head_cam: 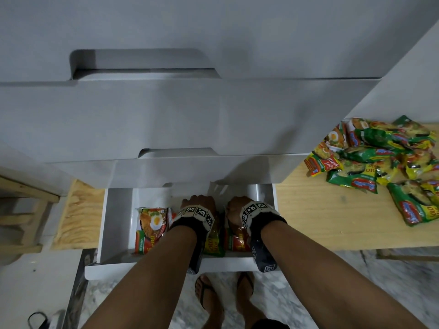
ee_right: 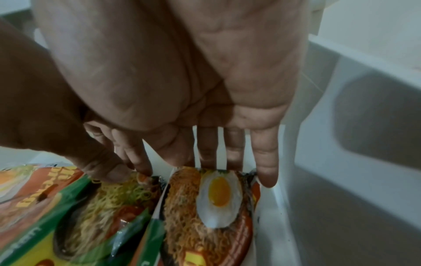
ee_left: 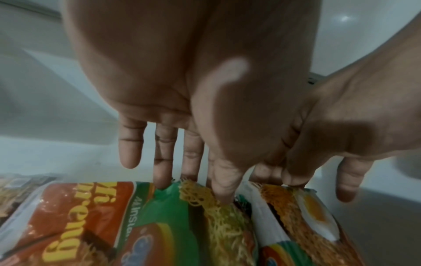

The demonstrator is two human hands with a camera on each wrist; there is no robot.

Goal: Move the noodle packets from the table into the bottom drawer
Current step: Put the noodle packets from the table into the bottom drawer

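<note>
The white bottom drawer (head_cam: pixel 118 210) stands pulled out with both my hands inside it. My left hand (head_cam: pixel 198 203) pinches the top edge of a green and yellow noodle packet (ee_left: pixel 221 225) between thumb and fingers (ee_left: pixel 163 172). Beside it, my right hand (head_cam: pixel 237 205) holds the top edge of a red noodle packet (ee_right: pixel 205 216) with a fried egg printed on it; its fingers (ee_right: pixel 265 171) point straight down behind the edge. A third packet (head_cam: pixel 152 229) lies in the drawer to the left. A pile of noodle packets (head_cam: pixel 380 157) sits on the wooden table (head_cam: pixel 320 222) at right.
Closed grey drawer fronts (head_cam: pixel 190 115) overhang the open drawer from above. A wooden frame (head_cam: pixel 23 210) stands at the left. My feet in sandals (head_cam: pixel 209 295) are on the marble floor just before the drawer front (head_cam: pixel 142 269).
</note>
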